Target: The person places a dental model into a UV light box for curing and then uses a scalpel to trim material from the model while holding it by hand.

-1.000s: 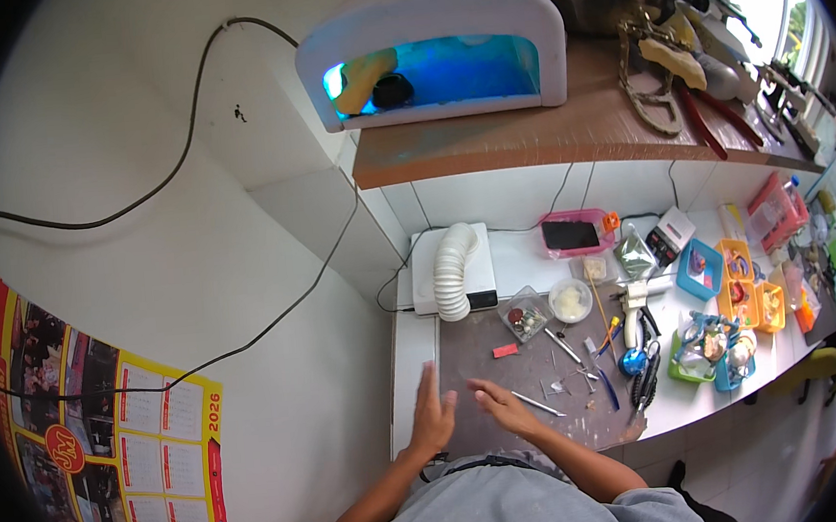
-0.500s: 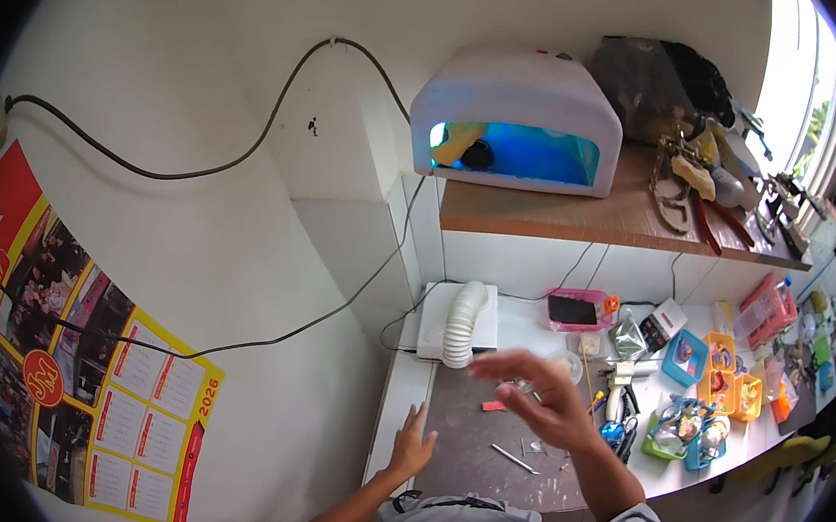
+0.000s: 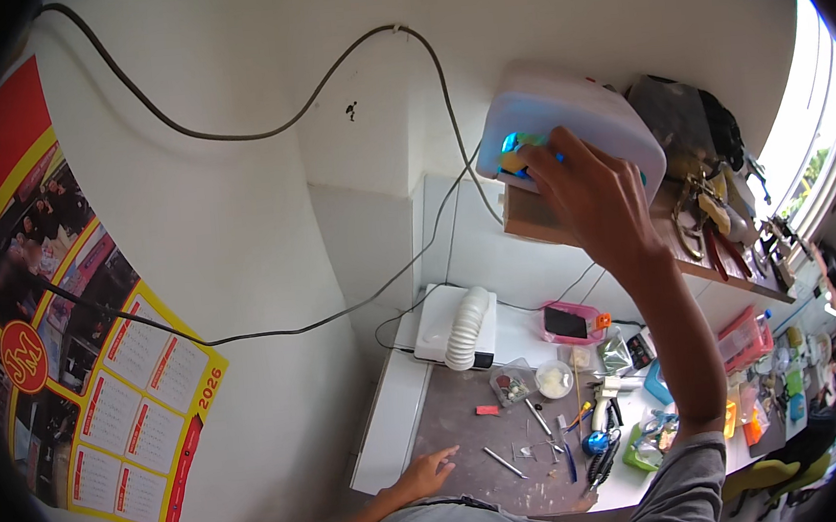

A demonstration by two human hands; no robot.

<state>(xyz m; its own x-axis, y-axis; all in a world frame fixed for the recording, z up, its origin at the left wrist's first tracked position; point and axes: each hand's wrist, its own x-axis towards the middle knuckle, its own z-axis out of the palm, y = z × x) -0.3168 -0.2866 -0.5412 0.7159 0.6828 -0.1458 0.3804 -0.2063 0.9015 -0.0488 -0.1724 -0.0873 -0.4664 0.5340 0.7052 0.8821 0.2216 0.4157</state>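
Down at the near edge, the left hand (image 3: pixel 433 473) lies flat on the grey work mat (image 3: pixel 470 424), fingers loosely spread and gripping nothing, just bracing. A few thin metal tools (image 3: pixel 506 462) lie scattered just beside it, with a small red piece (image 3: pixel 487 411) and two little clear tubs (image 3: pixel 534 382) a bit further back (the desk to the right is a proper jumble of packets and pliers). Behind those sits a white box with a ribbed hose (image 3: pixel 466 328), against the wall.

Now up we go: the right arm is stretched high and nearly straight, and the right hand (image 3: pixel 592 196) is at the mouth of the white domed lamp (image 3: pixel 569 121) on the wooden shelf (image 3: pixel 593 232). Fingertips reach into the blue-lit opening, where something yellowish and green (image 3: pixel 515 148) glows; whether the fingers have closed on it I cannot tell, they point away from us.

By my reading this is the reach-in step at the lamp. The next move would call for a careful pinch and a level draw-out, clear of the opening's lip.
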